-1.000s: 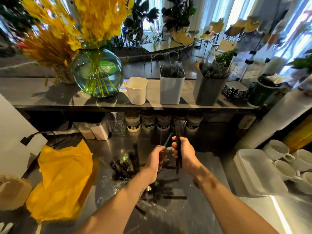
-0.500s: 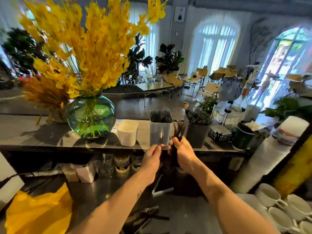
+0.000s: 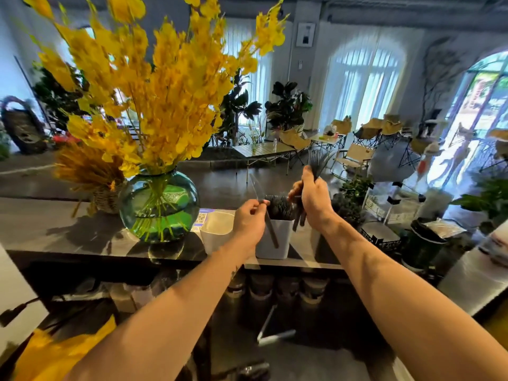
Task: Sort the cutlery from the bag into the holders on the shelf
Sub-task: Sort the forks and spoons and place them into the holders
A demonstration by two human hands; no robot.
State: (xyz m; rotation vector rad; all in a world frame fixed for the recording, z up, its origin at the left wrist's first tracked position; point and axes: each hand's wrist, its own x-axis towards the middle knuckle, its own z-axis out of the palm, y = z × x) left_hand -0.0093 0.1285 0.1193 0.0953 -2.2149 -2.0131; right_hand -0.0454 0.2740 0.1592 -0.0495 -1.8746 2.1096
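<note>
One wide-angle head camera looks forward and slightly down along both forearms (image 3: 178, 312) at the shelf (image 3: 55, 229). It stands near the shelf's front edge; the room (image 3: 362, 86) beyond fills the upper view.

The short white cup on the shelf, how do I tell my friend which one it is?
Find the round green glass vase of yellow flowers on the long dark shelf. Just right of it stands the short white holder. Its taller white neighbour bristles with dark cutlery; this one shows none.
</note>
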